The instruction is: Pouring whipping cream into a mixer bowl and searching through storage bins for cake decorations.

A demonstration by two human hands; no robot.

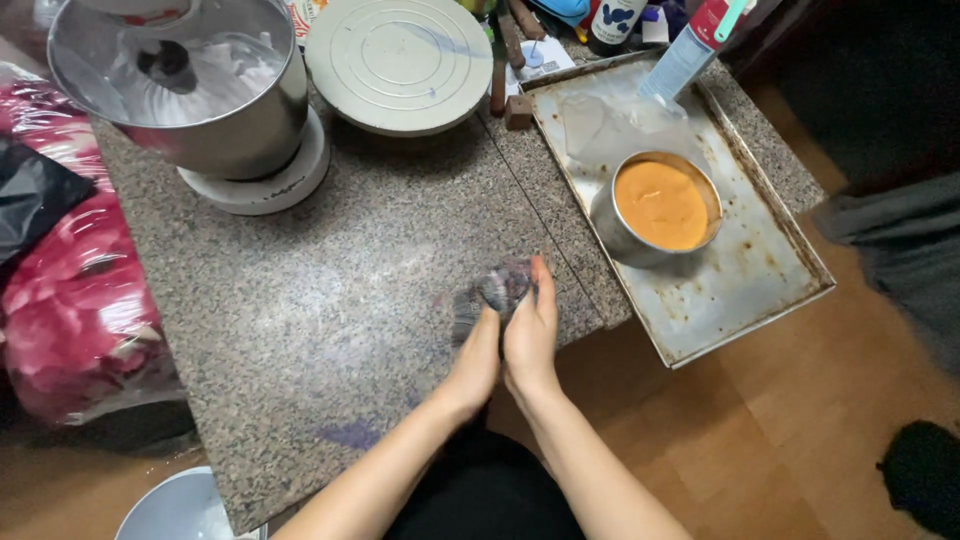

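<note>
Both of my hands press together on a crumpled, dark, stained cloth (497, 288) lying on the speckled granite counter (330, 300) near its front edge. My left hand (478, 358) grips the cloth from the left and my right hand (531, 330) covers it from the right, fingers pointing away from me. Purple smears mark the counter just left of and below the cloth.
A round metal tin with an orange cake (660, 205) sits on a worn metal baking tray (745, 290) at right. A stand mixer bowl of white cream (190, 85) and a cake turntable (398, 62) stand at the back. Red plastic-wrapped bundles (70, 290) lie left.
</note>
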